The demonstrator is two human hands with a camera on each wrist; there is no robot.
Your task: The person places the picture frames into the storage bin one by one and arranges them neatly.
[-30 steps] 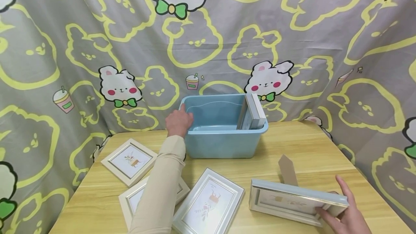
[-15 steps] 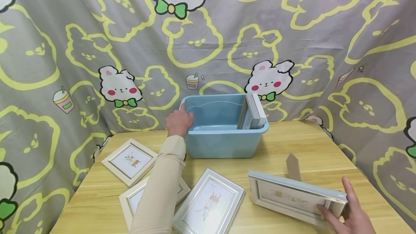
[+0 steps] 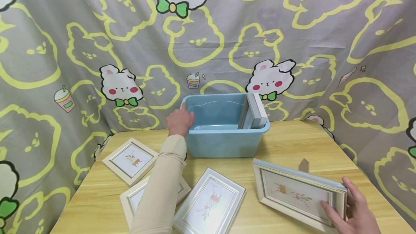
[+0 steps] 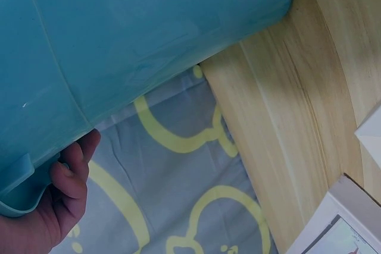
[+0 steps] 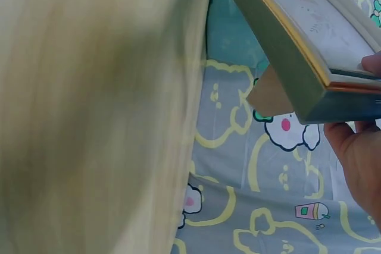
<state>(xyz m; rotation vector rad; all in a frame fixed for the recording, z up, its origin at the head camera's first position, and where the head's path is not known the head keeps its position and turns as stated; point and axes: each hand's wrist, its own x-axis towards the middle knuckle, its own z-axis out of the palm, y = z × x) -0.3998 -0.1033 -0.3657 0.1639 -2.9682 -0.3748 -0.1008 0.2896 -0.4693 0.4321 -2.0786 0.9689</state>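
Table [image 3: 292,140], frame [image 3: 294,192] (tilted), gripped by right hand [image 3: 358,210].

No words, brands or numbers can be read. The silvery picture frame [image 3: 209,204] lying on the tabletop [image 3: 292,143] and the cream picture frame [image 3: 131,161] at far left carry something like tiny script, too small to make out.

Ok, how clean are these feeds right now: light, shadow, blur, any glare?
Head view: bright, mostly crisp, with a pale sheen on the flat frame in front of the tub; left wrist: dimmer, blue-tinted; right wrist: hazy, a soft dark shadow across the tabletop, its grain smeared, while the edges of the held frame look sharper.
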